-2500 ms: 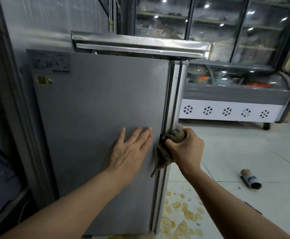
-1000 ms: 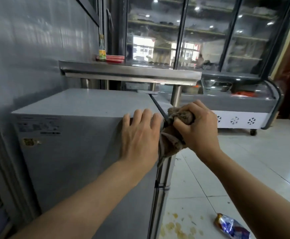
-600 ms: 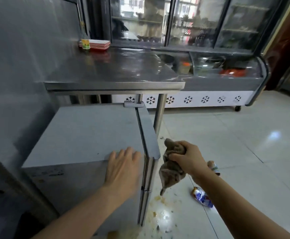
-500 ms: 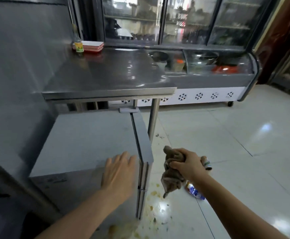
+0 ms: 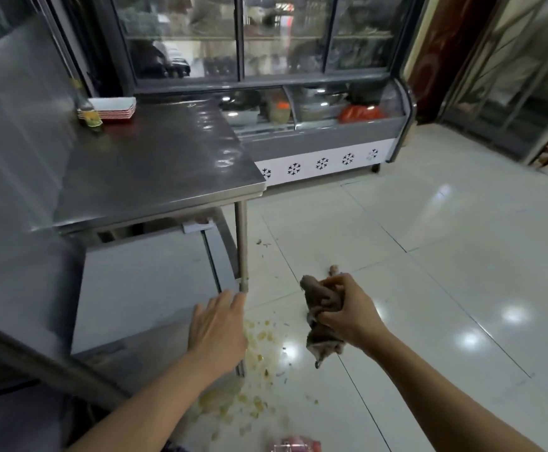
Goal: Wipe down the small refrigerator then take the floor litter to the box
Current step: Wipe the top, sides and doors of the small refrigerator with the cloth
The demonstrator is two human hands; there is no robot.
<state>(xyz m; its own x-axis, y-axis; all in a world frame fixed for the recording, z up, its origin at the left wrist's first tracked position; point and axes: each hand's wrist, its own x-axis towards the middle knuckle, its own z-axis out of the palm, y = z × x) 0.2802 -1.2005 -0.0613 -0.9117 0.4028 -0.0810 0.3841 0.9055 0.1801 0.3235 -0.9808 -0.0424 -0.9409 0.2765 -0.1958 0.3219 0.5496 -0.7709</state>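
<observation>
I am clenching the soft, limp rag (image 5: 323,316) in my right hand (image 5: 351,316), my left hand (image 5: 217,327) flat and released over the small refrigerator (image 5: 145,288); the light litter wrapper (image 5: 295,445) is lying on the floor (image 5: 429,272).

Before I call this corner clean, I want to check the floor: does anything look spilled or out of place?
Yes. Yellowish food scraps are spilled across the white floor tiles beside the small grey refrigerator. A pink crumpled wrapper lies at the bottom edge. The right hand grips a brown rag.
</observation>
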